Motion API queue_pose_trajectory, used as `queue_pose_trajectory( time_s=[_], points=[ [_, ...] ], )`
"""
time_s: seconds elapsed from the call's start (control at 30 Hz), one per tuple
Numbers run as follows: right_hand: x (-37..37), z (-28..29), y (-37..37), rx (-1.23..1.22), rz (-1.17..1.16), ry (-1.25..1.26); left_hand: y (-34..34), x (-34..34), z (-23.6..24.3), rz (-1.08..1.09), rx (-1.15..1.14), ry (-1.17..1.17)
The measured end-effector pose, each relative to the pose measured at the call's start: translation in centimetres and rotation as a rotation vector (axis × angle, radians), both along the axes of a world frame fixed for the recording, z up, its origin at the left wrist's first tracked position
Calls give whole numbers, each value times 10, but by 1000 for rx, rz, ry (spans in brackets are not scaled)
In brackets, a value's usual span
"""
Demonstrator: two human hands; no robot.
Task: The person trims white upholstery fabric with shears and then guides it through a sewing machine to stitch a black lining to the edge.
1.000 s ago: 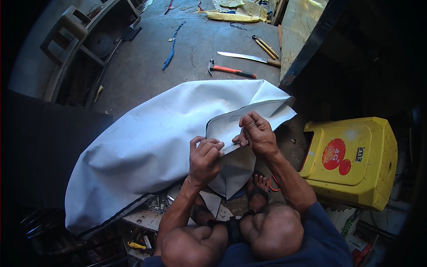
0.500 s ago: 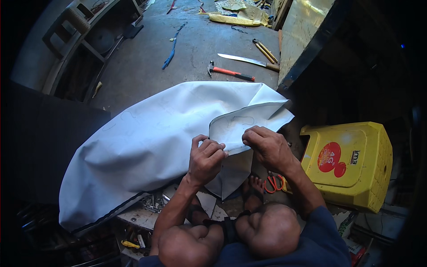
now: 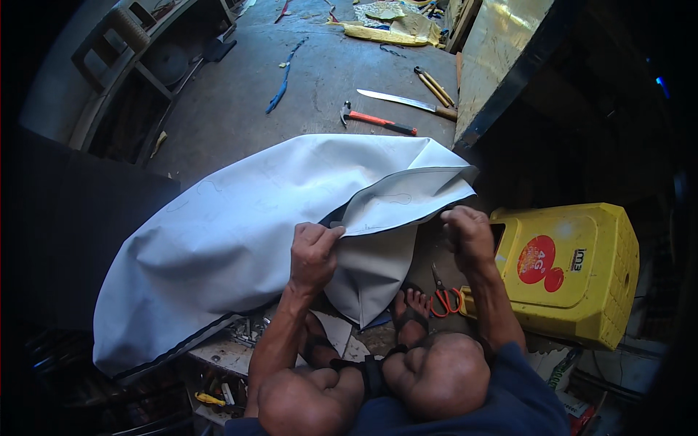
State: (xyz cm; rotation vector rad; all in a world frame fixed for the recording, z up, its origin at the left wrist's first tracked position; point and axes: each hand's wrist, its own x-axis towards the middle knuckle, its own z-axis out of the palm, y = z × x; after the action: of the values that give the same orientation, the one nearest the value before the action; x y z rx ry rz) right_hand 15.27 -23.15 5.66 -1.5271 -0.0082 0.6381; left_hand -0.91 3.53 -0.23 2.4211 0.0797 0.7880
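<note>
A large white sheet of smooth, vinyl-like material (image 3: 240, 211) with a dark underside spreads in front of my knees, its near right part folded over into a flap. My left hand (image 3: 313, 256) pinches the flap's near edge between thumb and fingers. Thin stitch-like marks run along that edge, and a thin drawn-looking line curls on the flap. Off to the right, just past the edge, my right hand (image 3: 471, 234) is raised with its fingers curled closed. Anything inside it is too small to see.
Orange-handled scissors (image 3: 445, 296) lie by my right foot, beside a yellow plastic stool (image 3: 574, 269) on its side. Beyond the sheet are a claw hammer (image 3: 378, 120), a long knife (image 3: 407, 100), pincers (image 3: 435, 86) and a blue strip (image 3: 285, 78). A wooden panel (image 3: 502, 65) stands at right.
My right hand has moved right, away from the flap's edge. My left hand has shifted slightly left, still gripping the sheet, and the flap's near edge is drawn straighter.
</note>
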Motion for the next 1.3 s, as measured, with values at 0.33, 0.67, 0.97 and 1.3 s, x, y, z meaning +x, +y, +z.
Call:
queue_pose_trajectory(
  time_s=[0.33, 0.67, 0.97, 1.3],
  points=[
    [-24, 31, 12, -306, 342, -896, -19, 26, 40, -189, -431, 336],
    [-6, -4, 51, -266, 580, -1068, -22, 14, 64, -167, -297, 230],
    [-56, 15, 63, -411, 316, -1187, -11, 14, 37, -128, -743, 405],
    [-34, 3, 47, -280, 177, -779, -7, 10, 33, -48, -654, 357]
  ],
)
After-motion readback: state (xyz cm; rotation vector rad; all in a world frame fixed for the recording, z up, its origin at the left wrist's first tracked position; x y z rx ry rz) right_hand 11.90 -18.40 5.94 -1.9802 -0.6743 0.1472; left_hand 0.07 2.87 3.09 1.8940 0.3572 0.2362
